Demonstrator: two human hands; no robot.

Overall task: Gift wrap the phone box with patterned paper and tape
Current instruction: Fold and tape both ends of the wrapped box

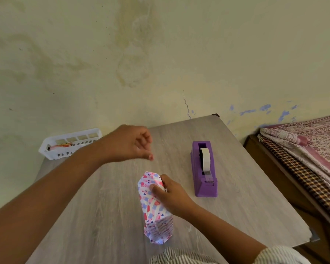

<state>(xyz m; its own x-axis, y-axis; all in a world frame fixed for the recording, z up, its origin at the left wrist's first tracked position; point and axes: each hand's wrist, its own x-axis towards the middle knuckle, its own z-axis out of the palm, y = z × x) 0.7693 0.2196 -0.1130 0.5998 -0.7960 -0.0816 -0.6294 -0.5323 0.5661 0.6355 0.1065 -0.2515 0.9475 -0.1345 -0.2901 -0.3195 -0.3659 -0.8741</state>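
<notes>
**Wrapped phone box steadied on its edge, tape within reach**

A white slotted basket (pixel 70 144) sat at the far left edge of the counter (pixel 246 206), something pink and red lying in it. The person's left hand (pixel 128 144) hovered above the counter, fingers loosely curled and holding nothing. Below it, near the middle of the counter, stood the phone box (pixel 154 208), covered in patterned paper with pink, red and blue marks. The right hand (pixel 169 193) gripped its upper end, thumb across the near face and fingers behind. The box looked light and stiff, but its paper skin thin, slick and easily creased; flat faces near the corners seemed the safest hold. A purple tape dispenser (pixel 204 168) rested just to the right. Folded bedding (pixel 303 145) lay on a bed beyond.
</notes>
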